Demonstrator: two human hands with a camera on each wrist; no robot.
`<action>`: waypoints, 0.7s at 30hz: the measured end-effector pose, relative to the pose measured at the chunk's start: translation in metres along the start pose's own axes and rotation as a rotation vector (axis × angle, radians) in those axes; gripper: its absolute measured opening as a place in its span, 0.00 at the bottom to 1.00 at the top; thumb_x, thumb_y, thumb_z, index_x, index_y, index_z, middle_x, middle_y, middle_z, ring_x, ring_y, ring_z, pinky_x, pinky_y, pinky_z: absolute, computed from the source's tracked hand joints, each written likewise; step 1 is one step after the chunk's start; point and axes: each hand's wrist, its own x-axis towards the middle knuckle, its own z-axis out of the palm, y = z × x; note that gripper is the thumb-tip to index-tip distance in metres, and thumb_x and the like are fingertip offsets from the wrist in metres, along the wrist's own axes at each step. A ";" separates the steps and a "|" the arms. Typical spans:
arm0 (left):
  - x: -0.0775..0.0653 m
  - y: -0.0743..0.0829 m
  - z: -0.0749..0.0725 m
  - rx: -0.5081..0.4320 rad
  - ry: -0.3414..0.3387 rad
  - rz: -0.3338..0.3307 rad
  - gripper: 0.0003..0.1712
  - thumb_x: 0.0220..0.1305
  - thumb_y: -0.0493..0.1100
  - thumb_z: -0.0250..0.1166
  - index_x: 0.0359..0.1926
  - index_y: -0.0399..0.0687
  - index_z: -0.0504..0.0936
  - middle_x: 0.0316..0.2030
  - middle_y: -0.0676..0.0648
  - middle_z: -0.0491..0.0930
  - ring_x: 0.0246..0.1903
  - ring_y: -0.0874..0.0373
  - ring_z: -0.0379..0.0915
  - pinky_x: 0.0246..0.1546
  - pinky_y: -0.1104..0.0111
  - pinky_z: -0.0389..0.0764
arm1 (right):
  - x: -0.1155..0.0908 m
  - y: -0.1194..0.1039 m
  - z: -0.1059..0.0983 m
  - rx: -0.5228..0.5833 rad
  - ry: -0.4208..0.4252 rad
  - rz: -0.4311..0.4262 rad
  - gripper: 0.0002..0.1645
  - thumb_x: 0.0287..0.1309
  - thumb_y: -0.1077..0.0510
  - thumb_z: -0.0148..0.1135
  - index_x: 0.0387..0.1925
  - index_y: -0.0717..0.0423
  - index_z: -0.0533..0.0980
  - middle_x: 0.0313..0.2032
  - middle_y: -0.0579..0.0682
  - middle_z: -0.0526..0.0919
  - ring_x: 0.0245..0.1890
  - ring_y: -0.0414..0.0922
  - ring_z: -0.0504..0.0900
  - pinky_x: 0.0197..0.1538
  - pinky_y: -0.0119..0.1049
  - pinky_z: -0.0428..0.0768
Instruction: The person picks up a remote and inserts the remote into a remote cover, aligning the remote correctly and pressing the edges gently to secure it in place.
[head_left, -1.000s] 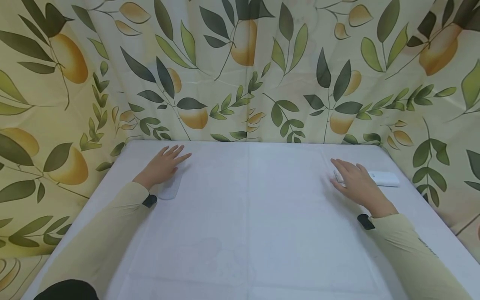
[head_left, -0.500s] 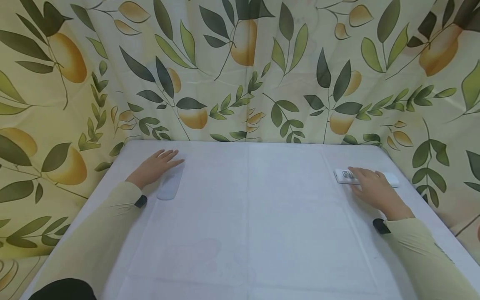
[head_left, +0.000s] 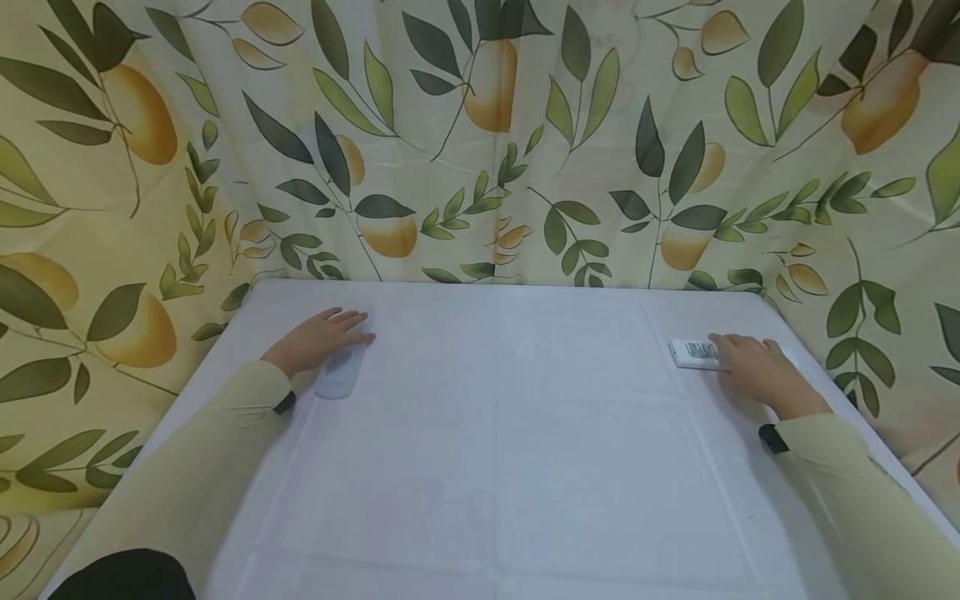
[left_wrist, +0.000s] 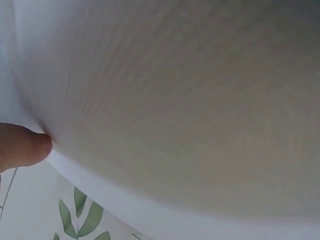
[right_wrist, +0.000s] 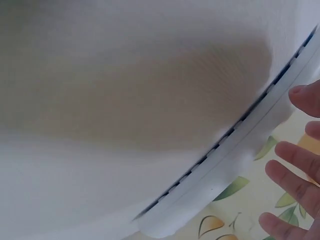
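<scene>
At the back left of the table, my left hand (head_left: 318,340) lies palm down with extended fingers over a flat, translucent, pale grey piece (head_left: 339,380) with rounded corners. Its far part is hidden under the hand. Only one digit (left_wrist: 27,145) shows in the left wrist view, against the white cloth. On the right, my right hand (head_left: 768,375) is over a long white bar-shaped thing (head_left: 693,354) with a black-and-white printed label. Its fingers are spread beside the bar in the right wrist view, and the thumb is nearest its edge. A dark notched strip runs along the bar there.
A white cloth (head_left: 495,467) with crease lines covers the table. Behind and around it hangs a curtain (head_left: 450,167) printed with leaves and yellow fruit. A dark rounded shape (head_left: 123,579) shows at the lower left.
My right hand has moved right and over the bar, uncovering its labelled left end. My left hand has shifted slightly left and nearer, showing more of the translucent piece.
</scene>
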 end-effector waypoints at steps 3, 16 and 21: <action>0.001 0.000 0.001 0.018 -0.005 0.005 0.29 0.57 0.27 0.58 0.59 0.48 0.74 0.62 0.35 0.68 0.61 0.41 0.66 0.64 0.49 0.64 | 0.005 0.003 -0.001 -0.014 0.003 -0.012 0.35 0.52 0.64 0.62 0.60 0.73 0.62 0.54 0.75 0.70 0.54 0.71 0.69 0.52 0.70 0.64; 0.007 0.002 -0.003 0.028 -0.014 -0.011 0.32 0.42 0.24 0.63 0.53 0.45 0.75 0.58 0.35 0.72 0.58 0.40 0.68 0.62 0.48 0.65 | 0.015 0.009 0.001 -0.022 -0.034 -0.037 0.31 0.50 0.66 0.62 0.57 0.73 0.66 0.51 0.74 0.74 0.50 0.70 0.73 0.43 0.64 0.70; 0.011 0.005 -0.002 0.002 -0.036 -0.034 0.30 0.38 0.30 0.65 0.49 0.44 0.75 0.51 0.39 0.77 0.55 0.44 0.71 0.61 0.48 0.64 | 0.018 0.008 0.002 -0.011 -0.058 -0.017 0.32 0.50 0.66 0.62 0.57 0.74 0.65 0.51 0.74 0.73 0.51 0.70 0.73 0.45 0.65 0.69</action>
